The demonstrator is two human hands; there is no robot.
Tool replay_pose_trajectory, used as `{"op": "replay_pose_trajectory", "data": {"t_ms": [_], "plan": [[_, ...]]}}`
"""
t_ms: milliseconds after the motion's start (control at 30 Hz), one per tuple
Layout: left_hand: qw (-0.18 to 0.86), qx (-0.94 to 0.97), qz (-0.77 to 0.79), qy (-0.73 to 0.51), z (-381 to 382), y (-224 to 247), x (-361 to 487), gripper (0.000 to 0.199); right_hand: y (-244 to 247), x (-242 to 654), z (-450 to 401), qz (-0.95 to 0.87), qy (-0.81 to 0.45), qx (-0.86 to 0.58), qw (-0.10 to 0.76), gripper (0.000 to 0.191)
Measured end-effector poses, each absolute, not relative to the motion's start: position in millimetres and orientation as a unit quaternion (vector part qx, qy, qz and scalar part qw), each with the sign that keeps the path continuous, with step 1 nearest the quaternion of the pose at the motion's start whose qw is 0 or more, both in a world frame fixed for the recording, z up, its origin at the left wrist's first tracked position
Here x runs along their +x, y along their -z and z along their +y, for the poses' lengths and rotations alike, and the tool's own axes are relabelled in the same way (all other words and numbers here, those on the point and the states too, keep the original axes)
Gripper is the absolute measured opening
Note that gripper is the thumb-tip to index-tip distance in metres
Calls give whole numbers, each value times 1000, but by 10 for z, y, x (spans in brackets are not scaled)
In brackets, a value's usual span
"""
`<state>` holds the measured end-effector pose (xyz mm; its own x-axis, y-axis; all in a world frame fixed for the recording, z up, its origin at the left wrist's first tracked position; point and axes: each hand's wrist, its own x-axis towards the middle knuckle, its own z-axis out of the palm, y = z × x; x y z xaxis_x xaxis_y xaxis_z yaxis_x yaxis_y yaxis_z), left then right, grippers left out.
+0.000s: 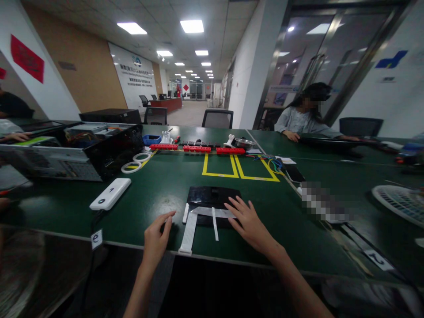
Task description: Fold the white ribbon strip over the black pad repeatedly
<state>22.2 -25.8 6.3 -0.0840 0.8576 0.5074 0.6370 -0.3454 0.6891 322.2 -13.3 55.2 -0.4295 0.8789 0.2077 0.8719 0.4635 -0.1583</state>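
Observation:
A flat black panel [207,194] lies on the green table in front of me. Across it runs a pale ribbon cable [190,232], folded at a corner, with its end at the table's front edge. A thin white strip [215,225] crosses the cable, and a short white piece [186,213] is at the panel's left edge. My right hand [247,221] is spread over the panel's right side and the cable's right end; contact cannot be made out. My left hand [158,234] is left of the cable, fingers apart, holding nothing.
An opened computer case [112,154] stands at the left, with white rings [130,167] and a white power bank [111,194] nearby. Red blocks [197,149] line the back. Yellow tape [220,175] marks the table. A person [308,115] sits at the back right.

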Motion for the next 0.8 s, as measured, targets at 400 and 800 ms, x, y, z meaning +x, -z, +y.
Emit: {"op": "replay_pose_trajectory", "data": {"t_ms": [400,800], "plan": [[108,679,569,-451,-228,5,251,28,-563,2827,341,-905,-66,-421,0,65],[86,691,567,-440,-238,25,270,26,-498,4535,339,-817,-194,-540,61,85]]}}
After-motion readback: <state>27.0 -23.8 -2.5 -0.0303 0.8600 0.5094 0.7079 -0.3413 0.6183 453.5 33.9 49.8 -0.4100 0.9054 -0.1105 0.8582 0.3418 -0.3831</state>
